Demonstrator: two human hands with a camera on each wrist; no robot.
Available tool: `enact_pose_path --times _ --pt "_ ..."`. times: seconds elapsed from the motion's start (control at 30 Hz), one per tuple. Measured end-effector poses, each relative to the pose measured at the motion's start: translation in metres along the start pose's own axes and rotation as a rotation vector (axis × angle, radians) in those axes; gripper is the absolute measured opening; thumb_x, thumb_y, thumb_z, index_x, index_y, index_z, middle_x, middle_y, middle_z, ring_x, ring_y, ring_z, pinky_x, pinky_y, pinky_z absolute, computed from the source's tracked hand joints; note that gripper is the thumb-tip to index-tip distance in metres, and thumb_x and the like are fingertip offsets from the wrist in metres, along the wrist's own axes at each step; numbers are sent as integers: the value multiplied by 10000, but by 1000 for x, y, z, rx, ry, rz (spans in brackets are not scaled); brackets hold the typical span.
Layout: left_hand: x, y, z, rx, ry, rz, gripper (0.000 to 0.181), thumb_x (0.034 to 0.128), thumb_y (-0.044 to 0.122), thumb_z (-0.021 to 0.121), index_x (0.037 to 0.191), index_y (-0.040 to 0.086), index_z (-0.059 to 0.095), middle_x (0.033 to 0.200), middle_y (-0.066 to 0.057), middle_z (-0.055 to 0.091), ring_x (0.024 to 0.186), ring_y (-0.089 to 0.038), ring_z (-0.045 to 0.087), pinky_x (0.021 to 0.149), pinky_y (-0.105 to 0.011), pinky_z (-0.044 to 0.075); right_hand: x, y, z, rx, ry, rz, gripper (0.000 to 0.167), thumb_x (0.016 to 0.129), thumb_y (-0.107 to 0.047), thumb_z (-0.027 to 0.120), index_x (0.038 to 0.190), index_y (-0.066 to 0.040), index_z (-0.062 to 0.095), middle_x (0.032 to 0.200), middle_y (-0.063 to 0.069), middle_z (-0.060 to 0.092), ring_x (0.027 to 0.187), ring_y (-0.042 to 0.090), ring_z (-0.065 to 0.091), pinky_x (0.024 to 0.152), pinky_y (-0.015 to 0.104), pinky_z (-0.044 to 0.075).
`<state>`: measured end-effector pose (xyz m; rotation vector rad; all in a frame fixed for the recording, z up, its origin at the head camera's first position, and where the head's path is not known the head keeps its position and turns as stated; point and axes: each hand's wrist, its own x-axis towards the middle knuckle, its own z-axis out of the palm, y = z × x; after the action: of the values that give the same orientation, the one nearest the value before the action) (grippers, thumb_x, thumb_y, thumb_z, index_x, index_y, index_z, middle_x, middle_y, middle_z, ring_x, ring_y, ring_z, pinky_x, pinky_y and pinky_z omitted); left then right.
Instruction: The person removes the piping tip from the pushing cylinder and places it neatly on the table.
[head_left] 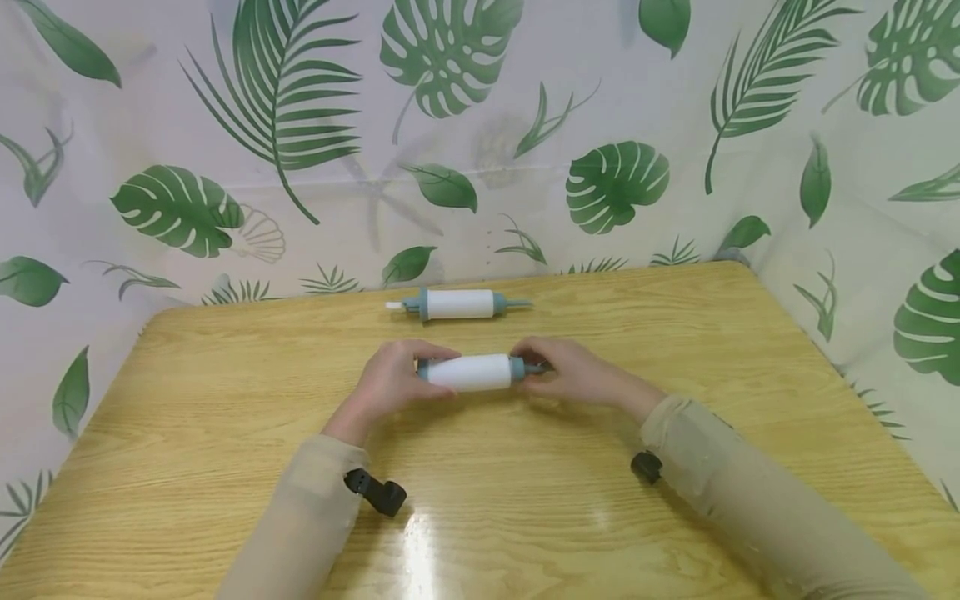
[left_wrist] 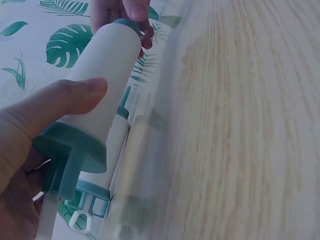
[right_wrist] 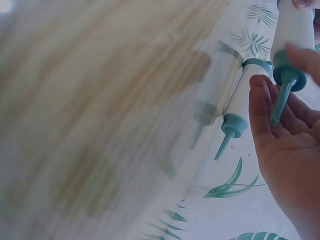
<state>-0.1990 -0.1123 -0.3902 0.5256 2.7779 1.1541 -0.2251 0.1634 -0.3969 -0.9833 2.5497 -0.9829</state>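
One white syringe-like tube (head_left: 480,372) sits between the person's two hands over the worktop (head_left: 225,417), its teal nozzle (right_wrist: 282,102) pointing to the person's right; a matching tube (head_left: 460,304) lies behind it, well apart from both hands. The left hand (head_left: 393,379) has thumb and fingers clamped on the barrel (left_wrist: 112,65), right beside the teal flange (left_wrist: 70,145). At the other end the right hand (head_left: 573,375) pinches lightly around the teal collar (right_wrist: 283,65), thumb on top, some of the fingers stretched out under the nozzle. From where I stand it looks like light, stiff plastic, probably hollow, and smooth enough to turn in a loose grip. I'd hold it around the barrel by the flange, which should stop a sliding hand; that thin nozzle seems the likeliest part to bend or snap.
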Motion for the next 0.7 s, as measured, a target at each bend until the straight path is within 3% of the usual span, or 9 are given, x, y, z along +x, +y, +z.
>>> enact_pose_path --times 0.27,0.7 --pt "-1 0 1 -6 10 -14 475 686 245 873 1134 202 723 1125 -5 678 1048 -185 594 866 -396 472 -4 -1 -3 14 -22 23 419 981 -294 543 1298 -20 556 1248 112 599 1117 229 573 934 404 464" --pt "1 -1 -1 -9 -6 -18 477 687 261 871 1136 210 721 1127 3 678 1050 -180 588 879 -390 463 -2 1 -3 9 14 -24 311 898 -181 681 1173 -59 601 1112 58 636 983 212 611 848 371 507"
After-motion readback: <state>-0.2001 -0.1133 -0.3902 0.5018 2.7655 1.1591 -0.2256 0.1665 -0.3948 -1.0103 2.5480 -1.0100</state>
